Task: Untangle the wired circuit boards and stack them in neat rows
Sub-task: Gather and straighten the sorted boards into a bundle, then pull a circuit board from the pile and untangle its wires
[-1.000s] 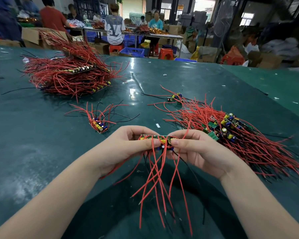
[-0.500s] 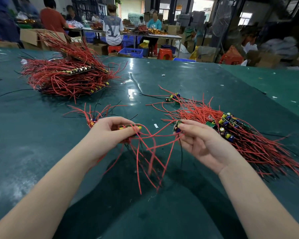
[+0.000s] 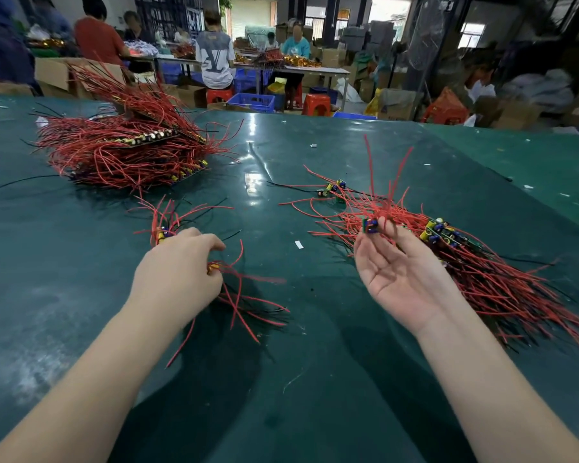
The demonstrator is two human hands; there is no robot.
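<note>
My left hand [image 3: 178, 275] grips a small bundle of circuit boards [image 3: 214, 266] whose red wires trail toward me, low over the green table [image 3: 281, 379]. It hovers just in front of a short row of boards [image 3: 163, 232] with red and black wires. Palm up, my right hand [image 3: 396, 269] pinches one small board [image 3: 370, 225] at its fingertips, red wires sticking upward. That hand is at the near-left edge of a tangled pile of boards [image 3: 465, 262] on the right.
A big stacked heap of boards with red wires [image 3: 124, 148] lies at the far left. A loose board [image 3: 331, 189] sits mid-table. Small paper scraps [image 3: 299, 244] dot the surface. Beyond the far edge are several seated people, stools, crates and boxes.
My hands have split the bundle they held together. The left carried its part left toward the short row; the right moved right and up with a single board, palm turned up.
</note>
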